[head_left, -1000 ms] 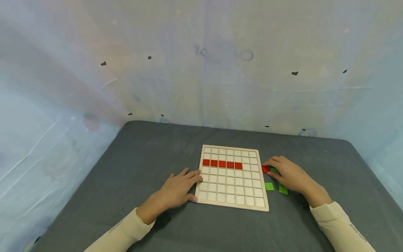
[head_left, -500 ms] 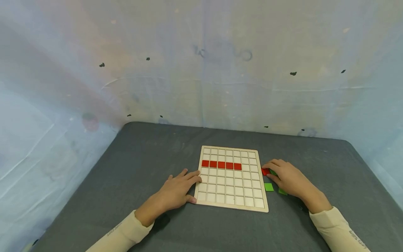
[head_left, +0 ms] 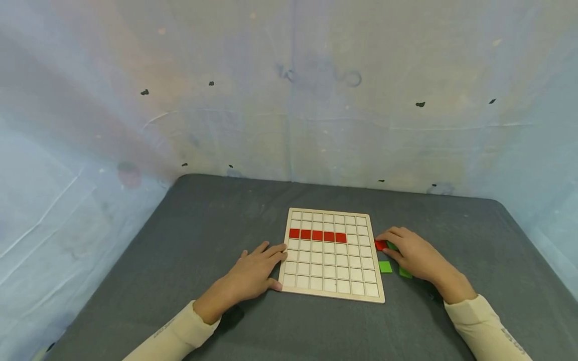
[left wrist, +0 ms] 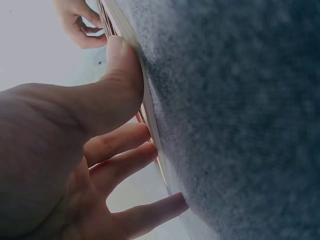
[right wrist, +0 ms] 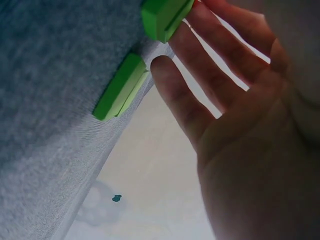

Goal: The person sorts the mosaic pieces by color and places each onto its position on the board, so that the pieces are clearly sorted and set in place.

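Observation:
A flat wooden grid board (head_left: 331,297) lies on the dark cloth, with a row of red square tiles (head_left: 317,235) set in its cells. At its left edge my left hand (head_left: 254,271) rests with spread fingers; the left wrist view shows the thumb (left wrist: 125,75) and two fingertips against the board's side. Beyond the right edge, my right hand (head_left: 415,253) has thumb and fingertips around a loose red tile (head_left: 381,245), pinching it by the table. Green tiles (head_left: 385,267) lie close about this hand, some partly hidden under it; the right wrist view shows green tiles (right wrist: 120,87) beside its fingers.
The grey cloth-covered table (head_left: 226,210) extends around the board. A pale sheet wall (head_left: 293,100) with dark marks rises behind its far edge, and similar sheeting hangs at both sides.
My right hand has shifted slightly nearer with the red tile at its fingertips, covering more of the green tiles. My left hand stays at the board's edge.

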`<state>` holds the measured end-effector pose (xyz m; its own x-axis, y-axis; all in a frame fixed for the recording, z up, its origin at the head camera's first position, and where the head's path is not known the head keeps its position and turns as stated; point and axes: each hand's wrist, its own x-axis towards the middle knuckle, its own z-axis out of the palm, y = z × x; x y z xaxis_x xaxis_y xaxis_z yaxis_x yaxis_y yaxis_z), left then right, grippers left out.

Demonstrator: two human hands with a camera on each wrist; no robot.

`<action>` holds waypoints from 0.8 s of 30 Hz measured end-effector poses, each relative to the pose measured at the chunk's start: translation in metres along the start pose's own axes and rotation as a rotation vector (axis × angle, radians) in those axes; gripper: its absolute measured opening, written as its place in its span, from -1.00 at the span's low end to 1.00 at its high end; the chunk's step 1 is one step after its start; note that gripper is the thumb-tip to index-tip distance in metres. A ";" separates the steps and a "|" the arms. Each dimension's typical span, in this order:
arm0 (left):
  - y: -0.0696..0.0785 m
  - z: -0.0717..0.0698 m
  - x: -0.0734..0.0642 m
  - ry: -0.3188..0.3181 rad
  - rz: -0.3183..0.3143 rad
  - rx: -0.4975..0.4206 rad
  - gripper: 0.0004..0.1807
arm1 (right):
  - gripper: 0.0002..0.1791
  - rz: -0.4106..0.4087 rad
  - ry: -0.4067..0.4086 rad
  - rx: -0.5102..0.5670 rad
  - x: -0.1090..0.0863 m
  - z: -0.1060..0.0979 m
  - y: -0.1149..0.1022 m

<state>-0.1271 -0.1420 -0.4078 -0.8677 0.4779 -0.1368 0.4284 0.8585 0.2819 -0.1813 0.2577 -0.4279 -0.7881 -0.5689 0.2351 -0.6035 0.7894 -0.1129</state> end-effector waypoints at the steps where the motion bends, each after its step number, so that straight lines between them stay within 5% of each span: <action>1: 0.000 0.000 0.000 0.003 0.000 0.005 -0.23 | -0.68 -0.002 -0.002 0.002 0.000 0.000 0.000; 24: -0.001 0.001 0.000 0.014 0.019 0.052 -0.21 | -0.69 -0.010 0.033 0.019 0.000 0.002 0.003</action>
<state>-0.1271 -0.1424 -0.4089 -0.8625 0.4920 -0.1187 0.4570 0.8578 0.2350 -0.1833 0.2595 -0.4298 -0.7779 -0.5684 0.2678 -0.6136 0.7790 -0.1291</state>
